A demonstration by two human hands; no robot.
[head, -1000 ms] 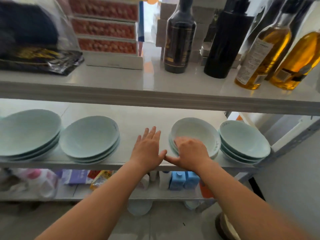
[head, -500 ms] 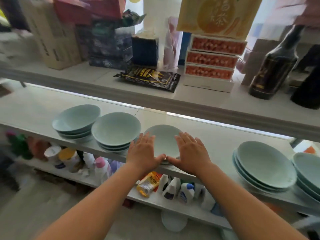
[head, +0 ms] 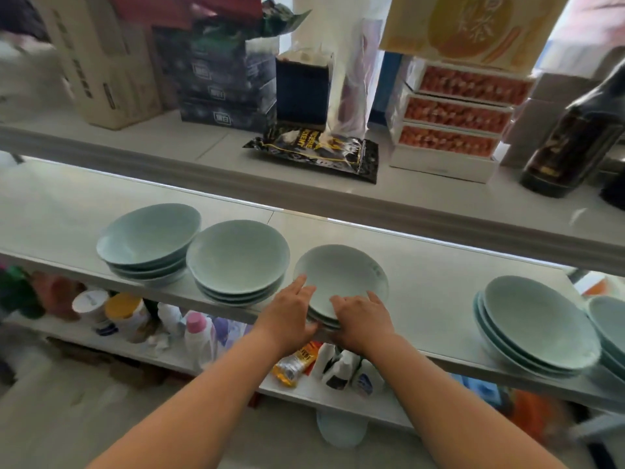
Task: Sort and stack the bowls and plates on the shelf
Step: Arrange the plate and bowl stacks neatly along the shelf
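Observation:
Pale green bowls and plates stand in stacks on the middle shelf (head: 422, 286). A small bowl stack (head: 341, 275) sits at the shelf's front edge. My left hand (head: 291, 313) grips its near left rim, fingers on top and thumb below. From the other side, my right hand (head: 363, 319) holds the near right rim in the same manner. Just left of it are two taller bowl stacks (head: 238, 255) (head: 148, 238), side by side. A stack of wider plates (head: 537, 326) stands at the right, with another stack (head: 608, 330) cut off by the frame edge.
The upper shelf (head: 304, 191) overhangs the bowls and carries boxes, a black packet (head: 314, 154), red trays (head: 453, 120) and a dark bottle (head: 571, 140). Bottles and jars crowd the lower shelf (head: 189, 330). Bare shelf surface lies between the held stack and the plates.
The small bowl stack has travelled left along the shelf with both hands, from beside the right stacks to beside the left ones. My hands have slid to its near rim.

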